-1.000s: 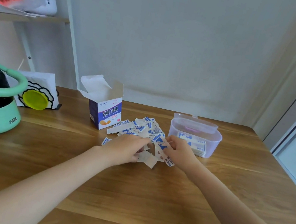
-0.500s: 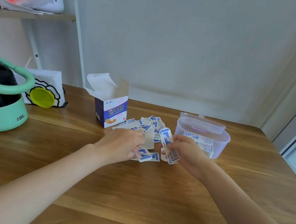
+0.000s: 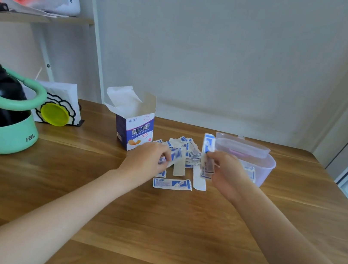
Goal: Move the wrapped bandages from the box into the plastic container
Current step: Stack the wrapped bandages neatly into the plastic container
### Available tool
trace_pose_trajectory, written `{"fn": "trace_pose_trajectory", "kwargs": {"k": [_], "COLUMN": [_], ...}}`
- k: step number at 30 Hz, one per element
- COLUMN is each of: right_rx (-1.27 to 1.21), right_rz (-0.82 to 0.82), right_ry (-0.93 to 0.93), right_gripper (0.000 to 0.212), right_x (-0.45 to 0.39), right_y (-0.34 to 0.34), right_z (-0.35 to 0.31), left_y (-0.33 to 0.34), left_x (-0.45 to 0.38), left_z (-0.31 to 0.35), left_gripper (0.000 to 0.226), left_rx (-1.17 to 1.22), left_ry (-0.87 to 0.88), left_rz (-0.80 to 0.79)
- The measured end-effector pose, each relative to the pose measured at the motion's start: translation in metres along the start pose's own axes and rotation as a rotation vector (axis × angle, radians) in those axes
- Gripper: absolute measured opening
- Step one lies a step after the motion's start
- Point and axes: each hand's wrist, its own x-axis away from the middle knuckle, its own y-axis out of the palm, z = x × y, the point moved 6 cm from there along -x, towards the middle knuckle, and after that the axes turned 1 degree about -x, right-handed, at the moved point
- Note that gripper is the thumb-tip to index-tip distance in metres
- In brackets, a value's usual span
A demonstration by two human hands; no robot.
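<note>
An open purple-and-white bandage box (image 3: pixel 134 128) stands on the wooden table (image 3: pixel 153 230). A pile of wrapped bandages (image 3: pixel 188 150) lies between the box and the clear plastic container (image 3: pixel 260 165), which holds a few bandages. My left hand (image 3: pixel 146 161) pinches one or two wrapped bandages at the pile's near edge. A small upright stack of bandages (image 3: pixel 207 157) is gripped in my right hand (image 3: pixel 225 173), just left of the container. One loose bandage (image 3: pixel 172 183) lies flat in front of the pile.
A black jug with a mint green base and handle (image 3: pixel 2 110) stands at the left. Behind it a white card holder with a yellow disc (image 3: pixel 56 104) sits by the wall. A shelf (image 3: pixel 34 16) with bags hangs above.
My right hand has lifted its stack of bandages upright and moved it closer to the container. My left hand has picked bandages out of the pile. A loose bandage now lies uncovered in front.
</note>
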Motion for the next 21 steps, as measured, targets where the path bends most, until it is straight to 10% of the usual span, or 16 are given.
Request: {"fn": "trace_pose_trajectory", "kwargs": {"k": [5,9,13,21], "right_rx": [-0.008,0.236,1.124,1.472], "right_rz": [-0.221,-0.031,0.024,-0.201], "right_ry": [0.102,-0.125,-0.595,-0.452], "right_gripper": [0.014,0.013,0.023,0.018], "right_x": [0.011,0.01,0.011,0.008], "right_y": [0.026,0.028,0.022,0.032], "right_z": [0.013,0.002,-0.026,0.023], "left_y": [0.001,0.005,0.001,0.019], "left_x": [0.002,0.005,0.005,0.006], "left_z": [-0.005,0.02,-0.016,-0.029], "left_gripper": [0.008,0.011,0.016,0.044], "left_rx": [0.541,0.351,-0.044,-0.146], "left_ry": [-0.244,-0.052,-0.083,-0.089], "left_rz": [0.088,-0.071,-0.254,-0.371]}}
